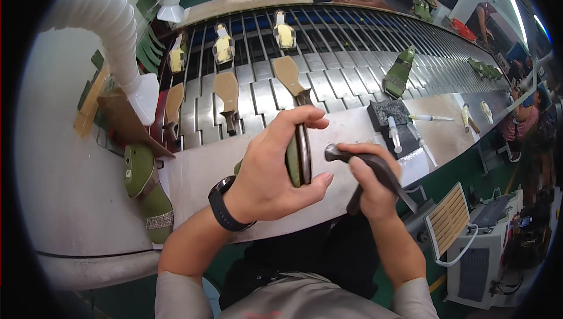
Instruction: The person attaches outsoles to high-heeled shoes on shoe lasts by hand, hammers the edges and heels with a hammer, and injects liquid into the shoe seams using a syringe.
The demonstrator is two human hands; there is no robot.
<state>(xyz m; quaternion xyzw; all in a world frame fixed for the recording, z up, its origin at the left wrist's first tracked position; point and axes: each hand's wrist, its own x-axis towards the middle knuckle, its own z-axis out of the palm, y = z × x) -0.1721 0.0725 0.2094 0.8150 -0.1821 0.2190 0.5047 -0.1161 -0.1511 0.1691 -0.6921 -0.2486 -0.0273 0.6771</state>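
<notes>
My left hand (267, 169), a dark watch on its wrist, is closed around a green shoe piece with a dark brown edge (299, 158). The piece stands on edge above the pale worktable (199, 172), its thumb-side end between my fingers; much of it is hidden by the palm. My right hand (375, 193) grips a dark hammer (334, 153) with a rounded face. That face points toward the shoe piece, with a gap between them. A green sandal with a glittering strap (141, 169) lies left of my left arm.
A slatted metal conveyor (346, 84) carries tan soles (226, 93), yellow-topped shoe pieces (223, 46) and a green shoe (400, 73). A black block (390, 114) and white-handled brushes (394, 136) sit right. A white hose (120, 31) hangs left. Other people work across the conveyor.
</notes>
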